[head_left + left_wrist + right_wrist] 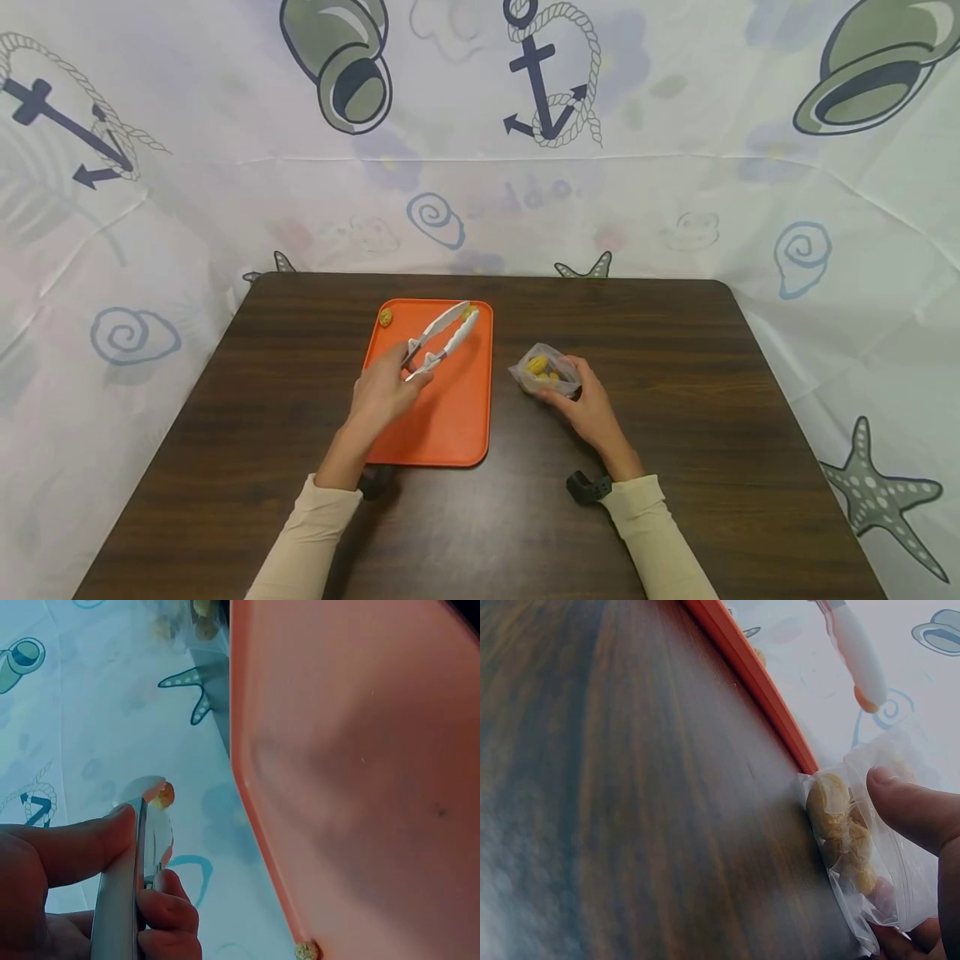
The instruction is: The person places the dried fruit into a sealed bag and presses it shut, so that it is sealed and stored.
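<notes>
My left hand (382, 392) grips a pair of tongs (452, 340) with white tips, held over the orange tray (431, 421). Between those tips is a small yellow-brown lumpy piece (164, 795), above the tray's far right corner. Another such piece (386, 317) lies in the far left corner of the tray. To the right of the tray, my right hand (592, 410) holds an open clear plastic bag (546, 369), thumb on one side and fingers partly hidden behind it. Several yellow-brown lumpy pieces (844, 829) show through the bag's wall.
The tray lies on a dark wood-grain table (645, 333). Behind and beside the table hangs a pale cloth (637, 208) printed with anchors, shells and starfish. A dark band (588, 487) is on the right wrist.
</notes>
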